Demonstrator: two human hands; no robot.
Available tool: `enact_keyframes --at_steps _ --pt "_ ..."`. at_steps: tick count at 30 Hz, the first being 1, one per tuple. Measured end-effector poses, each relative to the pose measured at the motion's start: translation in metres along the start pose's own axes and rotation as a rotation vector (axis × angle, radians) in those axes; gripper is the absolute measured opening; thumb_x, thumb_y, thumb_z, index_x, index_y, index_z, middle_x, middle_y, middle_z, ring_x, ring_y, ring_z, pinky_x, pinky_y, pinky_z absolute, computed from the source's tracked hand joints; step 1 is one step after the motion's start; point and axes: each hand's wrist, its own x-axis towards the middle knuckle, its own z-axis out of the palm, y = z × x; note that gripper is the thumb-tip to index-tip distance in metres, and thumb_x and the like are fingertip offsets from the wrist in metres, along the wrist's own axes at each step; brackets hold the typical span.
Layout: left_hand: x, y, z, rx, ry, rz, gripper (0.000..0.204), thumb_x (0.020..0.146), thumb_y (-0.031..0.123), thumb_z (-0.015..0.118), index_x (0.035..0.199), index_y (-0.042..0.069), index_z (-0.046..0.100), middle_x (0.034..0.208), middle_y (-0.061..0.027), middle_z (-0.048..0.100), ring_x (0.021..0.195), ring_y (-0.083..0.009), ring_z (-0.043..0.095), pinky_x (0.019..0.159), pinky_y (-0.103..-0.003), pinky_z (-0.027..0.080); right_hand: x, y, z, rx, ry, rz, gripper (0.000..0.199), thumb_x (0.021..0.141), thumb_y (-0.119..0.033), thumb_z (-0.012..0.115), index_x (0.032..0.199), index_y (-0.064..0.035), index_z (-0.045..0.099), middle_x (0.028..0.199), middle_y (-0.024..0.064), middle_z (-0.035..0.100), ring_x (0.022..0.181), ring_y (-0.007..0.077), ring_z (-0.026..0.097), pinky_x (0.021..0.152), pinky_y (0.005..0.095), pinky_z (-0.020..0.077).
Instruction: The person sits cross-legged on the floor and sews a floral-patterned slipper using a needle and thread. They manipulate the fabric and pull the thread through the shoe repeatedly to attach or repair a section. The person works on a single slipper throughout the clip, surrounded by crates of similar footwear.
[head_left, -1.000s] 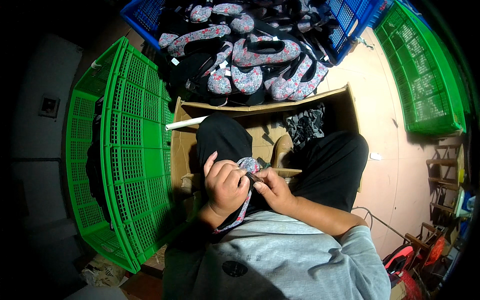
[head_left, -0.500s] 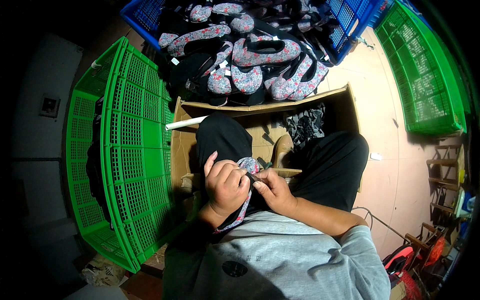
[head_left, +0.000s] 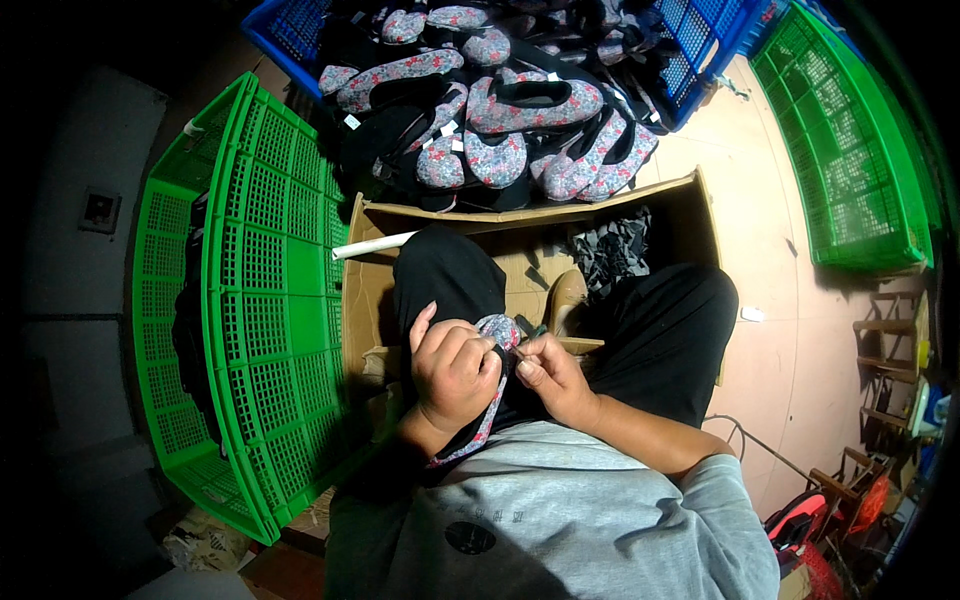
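Left hand (head_left: 452, 370) gripping floral slipper (head_left: 497, 335), mostly hidden, right hand (head_left: 553, 377) pinching its toe, fingertips obscured

The single head camera is looking steeply down, close over the lap, cardboard box (head_left: 520, 215) and green crate (head_left: 260, 300).

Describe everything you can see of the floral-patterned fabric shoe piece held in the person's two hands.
The floral-patterned fabric shoe piece is a soft, slipper-shaped item in grey-pink flowered cloth with a dark inner side. It is held over the person's lap, above the open cardboard box. The left hand wraps around its middle, hiding much of it; the right hand pinches its upper end. A narrow patterned edge runs down past the left wrist toward the grey shirt. It matches the shoes in the blue crate.
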Motion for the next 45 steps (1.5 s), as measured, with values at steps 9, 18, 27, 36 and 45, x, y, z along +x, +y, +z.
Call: enact_keyframes --at_steps 9,18,27,36,45 --pt "0.0 0.001 -0.001 0.0 -0.005 0.004 0.021 0.06 -0.002 0.071 0.077 0.007 0.061 0.077 -0.0054 0.061 0.082 -0.0247 0.063 0.103 -0.054 0.039 0.0 -0.003 0.001 -0.184 -0.01 -0.011 0.02 0.099 -0.017 0.06 0.108 -0.0009 0.053 0.083 0.0055 0.057 0.072 0.0118 0.053 0.065 0.0275 0.0457" --pt "-0.001 0.0 0.0 0.005 -0.008 0.012 0.022 0.06 -0.002 0.07 0.078 0.007 0.061 0.077 -0.0054 0.061 0.082 -0.0244 0.063 0.103 -0.054 0.039 0.001 -0.003 0.002 -0.221 0.005 -0.013 0.02 0.099 -0.018 0.061 0.107 -0.0006 0.054 0.084 0.0072 0.058 0.072 0.0138 0.055 0.066 0.0289 0.0475" --pt "0.006 0.001 -0.004 0.035 -0.096 -0.065 0.028 0.062 0.005 0.074 0.087 0.006 0.061 0.085 -0.0074 0.062 0.088 -0.0279 0.062 0.1 -0.049 0.041 0.013 -0.003 0.0 0.252 0.256 0.118 0.02 0.103 -0.02 0.054 0.115 -0.0057 0.048 0.083 -0.001 0.052 0.07 0.0075 0.047 0.063 0.0226 0.0411" --pt "0.006 0.007 -0.027 0.058 -0.269 -0.318 0.029 0.068 0.011 0.079 0.086 0.005 0.057 0.085 -0.0096 0.061 0.083 -0.0292 0.061 0.073 -0.041 0.047 0.024 -0.03 -0.013 0.194 0.114 0.141 0.028 0.106 -0.029 0.047 0.126 -0.0097 0.046 0.085 0.0012 0.055 0.066 0.0055 0.043 0.058 0.0205 0.036" --pt "0.004 0.004 -0.036 -0.077 -0.165 -0.227 0.02 0.069 0.003 0.075 0.08 0.002 0.059 0.08 -0.0118 0.063 0.077 -0.0325 0.061 0.069 -0.041 0.048 0.041 -0.054 -0.018 0.118 -0.176 0.155 0.029 0.104 -0.026 0.053 0.122 -0.0026 0.051 0.09 -0.0004 0.054 0.081 0.0075 0.051 0.074 0.0238 0.0448"
